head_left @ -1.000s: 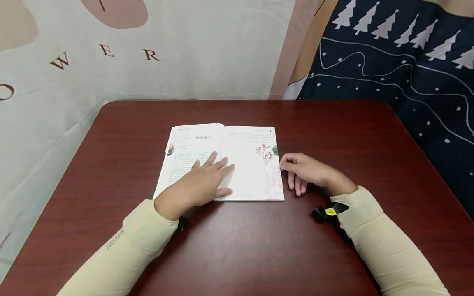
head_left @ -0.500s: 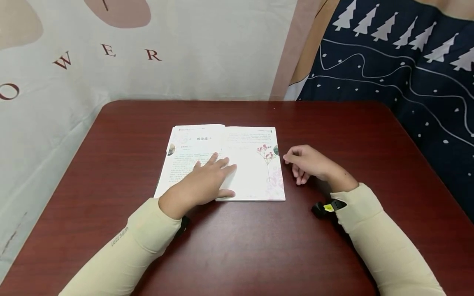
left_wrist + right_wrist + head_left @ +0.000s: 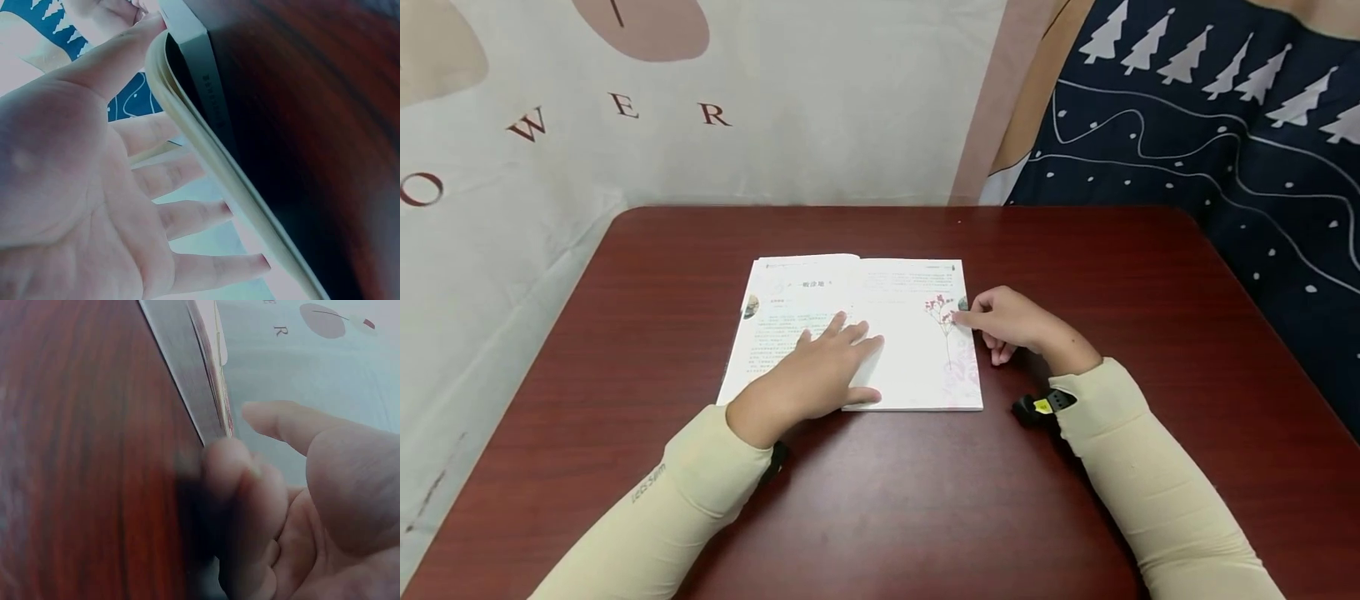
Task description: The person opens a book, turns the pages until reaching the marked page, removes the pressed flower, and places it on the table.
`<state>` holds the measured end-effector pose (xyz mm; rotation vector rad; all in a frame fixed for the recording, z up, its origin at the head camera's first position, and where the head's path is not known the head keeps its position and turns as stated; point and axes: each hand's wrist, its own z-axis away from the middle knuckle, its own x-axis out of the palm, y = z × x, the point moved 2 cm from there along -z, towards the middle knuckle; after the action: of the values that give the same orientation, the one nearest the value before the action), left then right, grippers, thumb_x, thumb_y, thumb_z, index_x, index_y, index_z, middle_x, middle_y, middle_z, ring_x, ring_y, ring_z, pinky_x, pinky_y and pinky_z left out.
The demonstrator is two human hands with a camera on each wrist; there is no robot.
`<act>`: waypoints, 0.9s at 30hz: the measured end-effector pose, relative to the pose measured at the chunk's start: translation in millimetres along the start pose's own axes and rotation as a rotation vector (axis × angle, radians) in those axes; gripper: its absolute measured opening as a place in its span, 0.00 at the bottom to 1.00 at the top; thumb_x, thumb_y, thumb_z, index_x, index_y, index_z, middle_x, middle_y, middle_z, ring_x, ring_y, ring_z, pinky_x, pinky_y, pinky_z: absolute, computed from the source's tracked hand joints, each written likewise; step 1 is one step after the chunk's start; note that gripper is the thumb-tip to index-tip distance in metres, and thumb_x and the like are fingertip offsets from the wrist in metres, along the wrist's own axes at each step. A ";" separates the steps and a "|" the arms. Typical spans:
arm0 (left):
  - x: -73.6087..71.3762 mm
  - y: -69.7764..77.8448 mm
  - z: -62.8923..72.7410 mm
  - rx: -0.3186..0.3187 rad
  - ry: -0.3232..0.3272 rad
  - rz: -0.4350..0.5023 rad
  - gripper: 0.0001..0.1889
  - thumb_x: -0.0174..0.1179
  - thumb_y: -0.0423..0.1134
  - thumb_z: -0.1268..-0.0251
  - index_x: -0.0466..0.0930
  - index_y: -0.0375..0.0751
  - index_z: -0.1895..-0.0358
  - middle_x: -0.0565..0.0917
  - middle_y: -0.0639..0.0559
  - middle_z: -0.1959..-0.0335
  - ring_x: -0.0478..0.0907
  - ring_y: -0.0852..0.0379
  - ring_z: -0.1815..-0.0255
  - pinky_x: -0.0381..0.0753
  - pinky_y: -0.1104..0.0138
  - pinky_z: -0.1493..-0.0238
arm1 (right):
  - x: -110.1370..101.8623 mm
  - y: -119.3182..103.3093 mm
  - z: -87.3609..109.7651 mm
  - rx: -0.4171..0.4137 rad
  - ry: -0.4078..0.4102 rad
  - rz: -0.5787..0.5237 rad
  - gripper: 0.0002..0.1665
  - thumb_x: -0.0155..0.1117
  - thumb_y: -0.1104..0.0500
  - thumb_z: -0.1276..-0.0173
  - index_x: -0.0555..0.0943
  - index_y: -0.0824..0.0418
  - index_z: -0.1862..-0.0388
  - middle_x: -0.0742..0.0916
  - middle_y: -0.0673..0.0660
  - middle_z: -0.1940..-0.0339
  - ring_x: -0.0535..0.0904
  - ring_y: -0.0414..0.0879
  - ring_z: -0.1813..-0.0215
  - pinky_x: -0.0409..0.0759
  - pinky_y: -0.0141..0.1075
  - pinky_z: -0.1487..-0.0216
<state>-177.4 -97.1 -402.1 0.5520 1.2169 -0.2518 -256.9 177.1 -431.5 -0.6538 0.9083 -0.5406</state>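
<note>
An open book (image 3: 910, 367) lies on the table, its left page printed with text and its right page bearing a red flower drawing. My left hand (image 3: 808, 371) rests over the middle and lower part of the book, fingers spread; the left wrist view shows its palm (image 3: 81, 187) beside the page edges. At the book's right edge is my right hand (image 3: 1018, 321), its thumb over the flower page and its other fingers bent. In the right wrist view, the thumb (image 3: 281, 419) stands slightly apart from the page edges (image 3: 215, 381), and a bent finger (image 3: 228, 462) meets them.
The reddish-brown wooden table (image 3: 880, 500) extends around the book. Behind it hang a pale curtain with letters (image 3: 850, 108) and a dark blue cloth with white trees (image 3: 1187, 150). A black wrist strap (image 3: 1041, 408) shows under the right sleeve.
My right hand has lifted from beside the lower right edge and shifted up and left, bringing its thumb over the right page. The left hand stays on the book.
</note>
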 end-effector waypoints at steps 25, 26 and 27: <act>0.5 0.7 -2.4 0.000 -0.003 0.001 0.39 0.66 0.57 0.36 0.65 0.47 0.25 0.62 0.41 0.22 0.49 0.35 0.19 0.59 0.30 0.32 | 0.6 3.7 -0.9 -0.060 0.044 0.052 0.25 0.68 0.42 0.33 0.73 0.60 0.74 0.76 0.54 0.89 0.79 0.47 0.88 0.79 0.37 0.82; 1.0 0.5 -2.3 0.000 -0.004 0.001 0.39 0.66 0.57 0.36 0.65 0.46 0.25 0.62 0.41 0.22 0.49 0.34 0.19 0.59 0.29 0.32 | 0.5 4.0 -1.0 -0.059 0.040 0.047 0.25 0.68 0.42 0.33 0.73 0.61 0.74 0.76 0.54 0.89 0.79 0.47 0.88 0.79 0.37 0.82; 1.3 0.3 -2.4 -0.001 -0.007 0.006 0.39 0.65 0.57 0.36 0.65 0.46 0.24 0.62 0.41 0.22 0.48 0.35 0.18 0.59 0.29 0.32 | 0.3 4.4 -1.3 -0.057 0.033 0.040 0.25 0.68 0.43 0.33 0.73 0.61 0.73 0.76 0.54 0.89 0.79 0.47 0.88 0.79 0.37 0.82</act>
<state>-178.8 -95.5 -403.9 0.5535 1.2085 -0.2484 -257.2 179.5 -435.4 -0.6786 0.9694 -0.4921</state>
